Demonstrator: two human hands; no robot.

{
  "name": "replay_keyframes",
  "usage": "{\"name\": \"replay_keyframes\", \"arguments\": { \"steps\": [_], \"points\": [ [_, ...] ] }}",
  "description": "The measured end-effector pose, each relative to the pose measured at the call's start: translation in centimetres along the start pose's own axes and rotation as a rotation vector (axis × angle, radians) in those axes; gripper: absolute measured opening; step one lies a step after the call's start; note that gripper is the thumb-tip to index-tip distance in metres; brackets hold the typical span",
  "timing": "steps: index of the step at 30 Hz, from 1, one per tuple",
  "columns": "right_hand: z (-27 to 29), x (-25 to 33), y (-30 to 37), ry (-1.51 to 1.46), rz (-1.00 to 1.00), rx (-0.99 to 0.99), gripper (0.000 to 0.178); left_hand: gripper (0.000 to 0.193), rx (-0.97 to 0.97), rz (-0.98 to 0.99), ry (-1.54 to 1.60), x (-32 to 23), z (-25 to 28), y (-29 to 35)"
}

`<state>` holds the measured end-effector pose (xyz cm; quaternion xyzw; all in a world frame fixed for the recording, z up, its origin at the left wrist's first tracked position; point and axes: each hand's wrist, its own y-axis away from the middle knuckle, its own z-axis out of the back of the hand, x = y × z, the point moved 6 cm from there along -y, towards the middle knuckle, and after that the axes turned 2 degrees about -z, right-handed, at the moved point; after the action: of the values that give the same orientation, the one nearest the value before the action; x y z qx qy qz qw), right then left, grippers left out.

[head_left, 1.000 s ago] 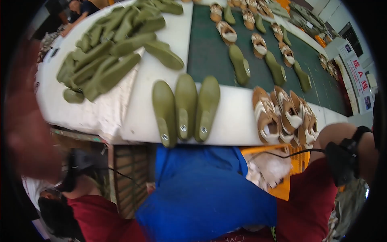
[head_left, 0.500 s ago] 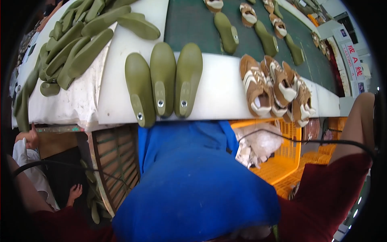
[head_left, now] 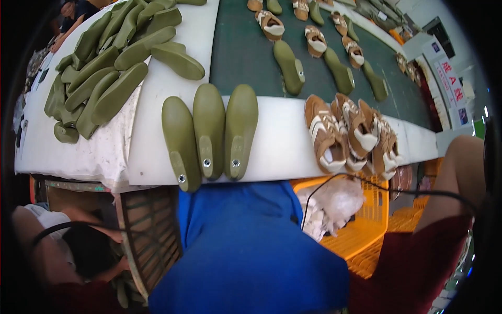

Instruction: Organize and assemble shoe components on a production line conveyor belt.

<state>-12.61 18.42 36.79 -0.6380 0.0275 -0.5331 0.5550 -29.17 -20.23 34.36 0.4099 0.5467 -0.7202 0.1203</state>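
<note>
Neither of my hands shows; only my bent arms in dark red sleeves appear, the right arm (head_left: 460, 170) at the right edge and the left arm (head_left: 34, 246) at the lower left. In front of me, three olive-green shoe lasts (head_left: 209, 131) lie side by side on the white bench top (head_left: 282, 141), their metal-ringed holes toward me. To their right stands a cluster of brown and white sneakers (head_left: 334, 136), packed close together. My blue apron (head_left: 246, 246) fills the lower middle.
A heap of green lasts (head_left: 104, 68) covers the left bench. Sneakers and lasts stand on the dark green belt (head_left: 240, 47) beyond. Yellow crates (head_left: 374, 209) and a slatted crate (head_left: 151, 225) sit below. A co-worker (head_left: 91, 251) bends at lower left; another person (head_left: 76, 15) is far left.
The view has tilted, so the bench sits lower in the picture. The co-worker at left has bent down, hands now by the slatted crate; the last near their hand has left the bench edge.
</note>
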Motion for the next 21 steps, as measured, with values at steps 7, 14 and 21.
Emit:
{"name": "replay_keyframes", "arguments": {
  "steps": [7, 14, 21],
  "points": [
    [-7.3, -0.7, -2.9, -0.145, 0.017, -0.083, 0.028, 0.059, 0.076, 0.049, 0.024, -2.6, 1.9, 1.1],
    [-23.2, -13.3, 21.0, 0.502, -0.243, 1.165, 0.053, 0.048, 0.446, 0.302, -0.775, 18.8, -6.9, 12.2],
    [-25.1, -15.7, 18.6, 0.529, -0.29, 1.087, 0.026, 0.052, 0.357, 0.249, -0.98, 21.3, -8.0, 12.0]
  ]
}}
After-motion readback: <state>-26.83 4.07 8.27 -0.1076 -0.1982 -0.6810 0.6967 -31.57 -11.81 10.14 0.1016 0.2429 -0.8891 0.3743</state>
